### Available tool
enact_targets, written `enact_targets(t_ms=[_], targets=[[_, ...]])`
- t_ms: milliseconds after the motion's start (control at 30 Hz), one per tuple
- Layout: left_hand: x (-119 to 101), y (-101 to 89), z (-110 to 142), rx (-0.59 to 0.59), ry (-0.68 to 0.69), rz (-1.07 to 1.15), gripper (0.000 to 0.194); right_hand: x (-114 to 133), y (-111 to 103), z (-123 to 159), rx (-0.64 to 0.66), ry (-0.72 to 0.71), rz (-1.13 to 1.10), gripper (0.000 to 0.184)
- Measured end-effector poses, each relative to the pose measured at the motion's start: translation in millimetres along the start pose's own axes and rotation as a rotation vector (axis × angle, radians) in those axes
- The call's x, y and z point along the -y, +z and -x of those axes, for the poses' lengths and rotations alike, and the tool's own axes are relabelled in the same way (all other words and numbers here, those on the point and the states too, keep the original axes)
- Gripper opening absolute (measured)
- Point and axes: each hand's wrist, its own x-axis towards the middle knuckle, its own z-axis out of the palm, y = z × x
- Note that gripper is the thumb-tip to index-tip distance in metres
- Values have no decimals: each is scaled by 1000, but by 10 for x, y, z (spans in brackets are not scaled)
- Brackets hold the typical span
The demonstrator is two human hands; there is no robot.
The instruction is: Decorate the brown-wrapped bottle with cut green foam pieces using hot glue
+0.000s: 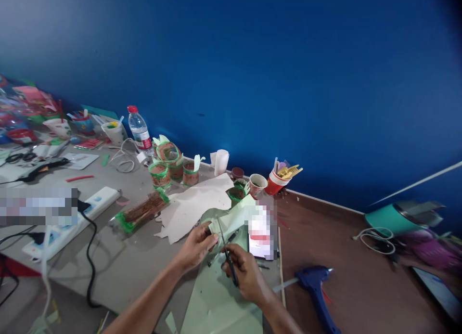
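Note:
My left hand (199, 245) pinches a piece of pale green paper (234, 217) above the table. Black-handled scissors (231, 266) are in my right hand (246, 272), fingers wrapped round the handles. Their blades point up and away, close to the paper by my left fingertips; whether they touch it I cannot tell. Beneath both hands lies a larger pale green sheet (224, 300). Just beyond the right hand rests a phone with a lit screen (262, 242), partly blurred out. Torn whitish paper (202, 199) lies beyond the left hand.
Right of my hands lies a blue glue gun (314, 281) with a glue stick in it. Small brown-and-green jars (159, 175), a water bottle (140, 132) and a red cup of plastic cutlery (277, 182) stand near the wall. A white power strip (72, 223) with cables is at left.

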Motion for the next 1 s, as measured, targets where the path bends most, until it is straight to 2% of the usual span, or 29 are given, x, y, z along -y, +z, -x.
enact_targets(t_ms=[133,233,333,433,633,800,933,1000], targets=[[-45,8,-1,-34,8,16,42,47,-4,-1,-31,-6,38,37],[-90,6,-5,-52,44,-8,40,111,-14,13,-19,2,-12,46],[-148,14,-14,-49,49,22,38,185,-33,29,2,-75,-101,53],[-199,28,-26,-44,18,82,37,211,-58,39,24,-134,-176,54],[-201,20,-51,-79,-22,217,40,145,-114,77,118,-140,-347,59],[-193,13,-33,-98,-64,273,41,156,-175,114,125,-149,-512,53],[-192,22,-14,-88,-137,268,44,188,-292,138,139,-127,-683,56],[-187,25,-14,-86,-143,252,44,212,-364,149,104,-111,-704,58]])
